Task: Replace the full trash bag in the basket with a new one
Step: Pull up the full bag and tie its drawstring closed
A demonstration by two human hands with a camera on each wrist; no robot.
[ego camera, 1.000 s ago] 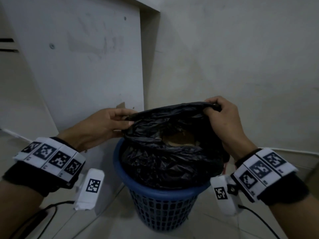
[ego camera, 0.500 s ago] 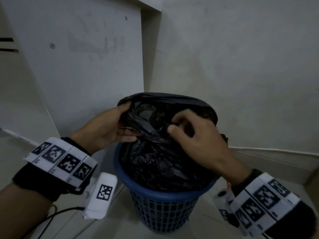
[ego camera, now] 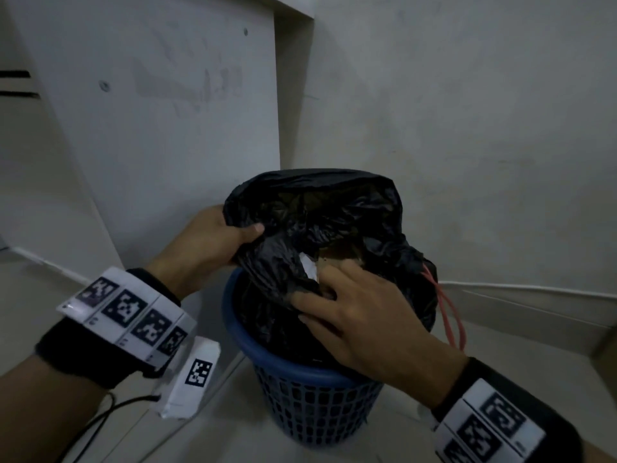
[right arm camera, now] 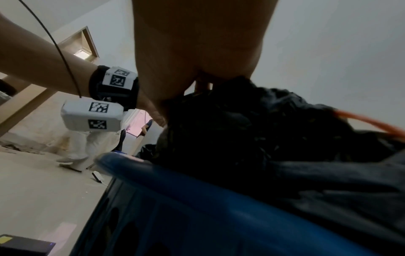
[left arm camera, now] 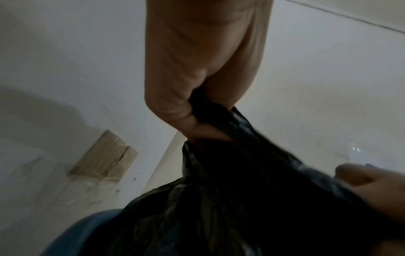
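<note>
A black trash bag (ego camera: pixel 320 208) stands in a blue mesh basket (ego camera: pixel 310 409) on the floor, its top pulled up above the basket rim. My left hand (ego camera: pixel 217 238) grips the bag's upper left edge, with plastic bunched between thumb and fingers (left arm camera: pixel 197 124). My right hand (ego camera: pixel 350 302) lies on the near side of the bag, its fingers curled into the plastic at the mouth. Paper and cardboard trash (ego camera: pixel 337 259) show through the opening. An orange drawstring (ego camera: pixel 450 315) hangs from the bag's right side. In the right wrist view the bag (right arm camera: pixel 252 131) bulges over the basket rim (right arm camera: pixel 175 181).
The basket stands in a corner between a white panel (ego camera: pixel 167 111) on the left and a pale wall (ego camera: pixel 467 128) behind. A baseboard (ego camera: pixel 517 295) runs along the right. The right wrist view shows a person's legs (right arm camera: pixel 81 145) across the floor and a dark box (right arm camera: pixel 24 246).
My right hand has dropped from the bag's top to its near edge. The bag's mouth has gapped, showing trash again. My left hand has kept its hold and risen slightly.
</note>
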